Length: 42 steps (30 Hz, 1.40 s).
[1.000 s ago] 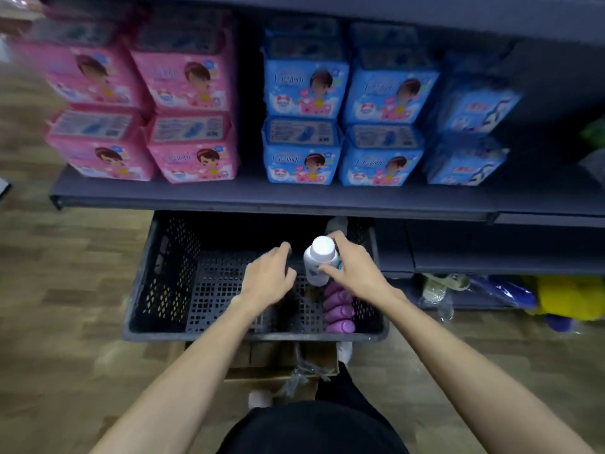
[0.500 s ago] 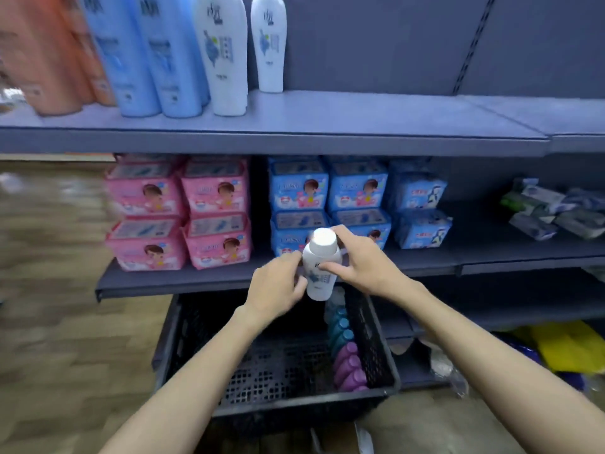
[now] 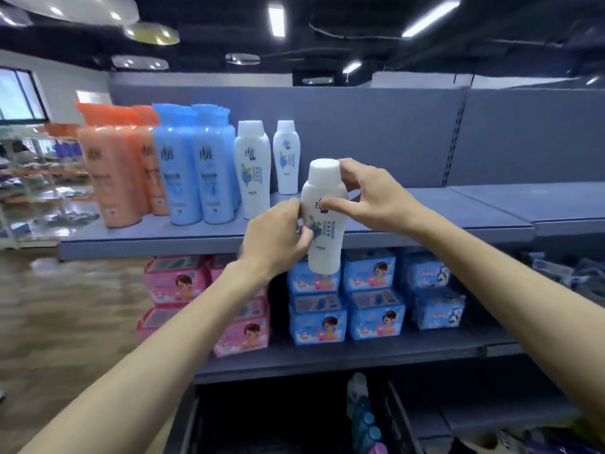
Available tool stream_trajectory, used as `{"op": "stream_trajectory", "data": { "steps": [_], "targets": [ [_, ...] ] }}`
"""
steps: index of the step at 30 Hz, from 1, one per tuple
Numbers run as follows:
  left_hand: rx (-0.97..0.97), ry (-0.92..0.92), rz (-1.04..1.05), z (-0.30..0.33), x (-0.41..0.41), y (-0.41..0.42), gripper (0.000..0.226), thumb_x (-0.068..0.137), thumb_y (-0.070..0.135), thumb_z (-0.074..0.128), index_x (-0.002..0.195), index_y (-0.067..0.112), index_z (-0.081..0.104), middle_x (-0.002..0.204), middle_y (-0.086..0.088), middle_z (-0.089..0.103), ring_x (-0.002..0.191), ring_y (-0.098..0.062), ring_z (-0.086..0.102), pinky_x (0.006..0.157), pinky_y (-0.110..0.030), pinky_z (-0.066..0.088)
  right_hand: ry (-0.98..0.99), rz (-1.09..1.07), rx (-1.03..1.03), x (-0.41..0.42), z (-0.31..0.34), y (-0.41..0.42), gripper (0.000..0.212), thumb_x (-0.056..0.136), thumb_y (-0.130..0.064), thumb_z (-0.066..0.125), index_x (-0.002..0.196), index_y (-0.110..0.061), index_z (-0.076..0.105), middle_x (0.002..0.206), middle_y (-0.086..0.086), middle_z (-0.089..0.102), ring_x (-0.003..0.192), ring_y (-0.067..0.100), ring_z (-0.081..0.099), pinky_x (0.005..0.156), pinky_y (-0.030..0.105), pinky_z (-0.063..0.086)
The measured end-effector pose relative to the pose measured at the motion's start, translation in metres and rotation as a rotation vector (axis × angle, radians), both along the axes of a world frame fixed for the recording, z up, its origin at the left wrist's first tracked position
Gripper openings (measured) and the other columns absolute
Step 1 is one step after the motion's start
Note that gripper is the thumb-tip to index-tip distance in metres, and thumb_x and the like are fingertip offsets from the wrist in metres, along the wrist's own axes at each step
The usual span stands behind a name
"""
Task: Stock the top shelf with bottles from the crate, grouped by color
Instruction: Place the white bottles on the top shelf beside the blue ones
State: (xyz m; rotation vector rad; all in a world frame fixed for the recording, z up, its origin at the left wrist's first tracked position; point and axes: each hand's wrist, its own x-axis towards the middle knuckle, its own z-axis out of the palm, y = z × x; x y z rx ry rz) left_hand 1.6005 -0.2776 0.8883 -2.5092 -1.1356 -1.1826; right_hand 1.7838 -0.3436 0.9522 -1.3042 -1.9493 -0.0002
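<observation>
Your left hand (image 3: 278,239) and right hand (image 3: 371,199) both grip the white bottle (image 3: 324,221), upright, in front of the top shelf's (image 3: 425,214) front edge: left fingers curl round its body, right thumb and fingers pinch near the cap. On the shelf stand orange bottles (image 3: 111,172) at the left end, then blue bottles (image 3: 193,172), then two white bottles (image 3: 253,168).

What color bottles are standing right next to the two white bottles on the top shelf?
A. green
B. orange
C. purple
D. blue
D: the blue bottles stand directly beside the white bottles on the top shelf, with the orange bottles further along past the blue.
</observation>
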Motion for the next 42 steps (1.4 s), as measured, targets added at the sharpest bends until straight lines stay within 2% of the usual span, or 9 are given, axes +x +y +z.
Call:
{"op": "stream_trajectory", "data": {
  "steps": [6,13,16,18,22,27,32,35,42],
  "targets": [
    [0.068,-0.004,0.019,0.041,-0.003,0.019,0.013,0.084,0.03,0.053,0.083,0.018,0.048,0.079,0.005,0.06,0.071,-0.023,0.055,0.056,-0.034,0.041,-0.01,0.028,0.049,0.001,0.037,0.021,0.052,0.089,-0.035,0.071,0.133,-0.015,0.053,0.116,-0.01,0.066,0.1,0.002,0.064,0.085,0.019,0.052],
    [0.051,0.035,0.035,0.051,0.004,0.041,0.013,0.087,0.031,0.053,0.087,0.019,0.047,0.082,0.006,0.059,0.072,-0.019,0.053,0.057,-0.032,0.037,0.092,0.0,0.04,0.006,0.038,0.051,0.05,0.087,-0.033,0.072,0.132,-0.021,0.052,0.117,-0.012,0.066,0.102,0.005,0.065,0.09,0.032,0.055],
    [0.021,0.083,0.05,0.039,0.01,0.05,0.014,0.086,0.03,0.051,0.091,0.018,0.047,0.085,0.003,0.057,0.071,-0.022,0.054,0.057,-0.033,0.039,0.144,-0.039,-0.005,0.007,0.022,0.063,0.063,0.08,-0.032,0.078,0.134,-0.024,0.046,0.116,-0.009,0.067,0.1,0.01,0.066,0.088,0.034,0.056],
    [0.023,0.125,0.065,0.03,0.011,0.054,0.016,0.087,0.031,0.05,0.094,0.017,0.047,0.086,0.001,0.057,0.071,-0.023,0.056,0.059,-0.035,0.044,0.128,-0.073,-0.048,0.007,0.007,0.069,0.074,0.075,-0.031,0.083,0.135,-0.024,0.041,0.115,-0.006,0.067,0.098,0.012,0.065,0.086,0.03,0.055],
    [0.045,0.135,0.054,0.024,0.011,0.061,0.018,0.088,0.033,0.05,0.097,0.017,0.047,0.089,0.002,0.056,0.072,-0.023,0.057,0.062,-0.038,0.049,0.148,-0.107,-0.113,0.007,-0.018,0.075,0.065,0.072,-0.031,0.086,0.121,-0.021,0.045,0.111,-0.008,0.063,0.095,0.007,0.061,0.075,0.014,0.049],
    [0.018,0.154,0.063,0.019,0.017,0.073,0.018,0.088,0.033,0.05,0.098,0.019,0.046,0.092,0.003,0.057,0.076,-0.023,0.058,0.064,-0.037,0.049,0.171,-0.151,-0.203,0.005,-0.042,0.089,0.063,0.068,-0.027,0.088,0.112,-0.021,0.044,0.107,-0.008,0.057,0.094,0.011,0.062,0.08,0.026,0.057],
    [0.015,0.213,0.097,0.015,0.022,0.095,0.016,0.088,0.031,0.049,0.097,0.017,0.045,0.095,-0.001,0.058,0.082,-0.026,0.059,0.061,-0.035,0.044,0.248,-0.206,-0.195,0.007,-0.049,0.111,0.061,0.066,-0.024,0.089,0.112,-0.016,0.05,0.113,-0.002,0.063,0.091,0.008,0.063,0.076,0.018,0.055],
    [0.009,0.158,0.087,0.012,0.027,0.106,0.014,0.088,0.027,0.05,0.089,0.015,0.043,0.089,-0.004,0.057,0.077,-0.029,0.058,0.058,-0.034,0.034,0.282,-0.211,-0.2,0.01,-0.053,0.126,0.059,0.067,-0.022,0.089,0.112,-0.014,0.051,0.113,0.0,0.066,0.092,0.01,0.065,0.082,0.024,0.056],
    [0.008,-0.01,0.049,0.012,0.032,0.116,0.012,0.084,0.018,0.054,0.088,0.01,0.045,0.073,-0.001,0.048,0.063,-0.027,0.047,0.056,-0.033,0.029,0.277,-0.205,-0.228,0.014,-0.059,0.169,0.055,0.07,-0.027,0.087,0.111,-0.013,0.053,0.111,0.001,0.068,0.098,0.015,0.066,0.088,0.036,0.056]
  ]
}}
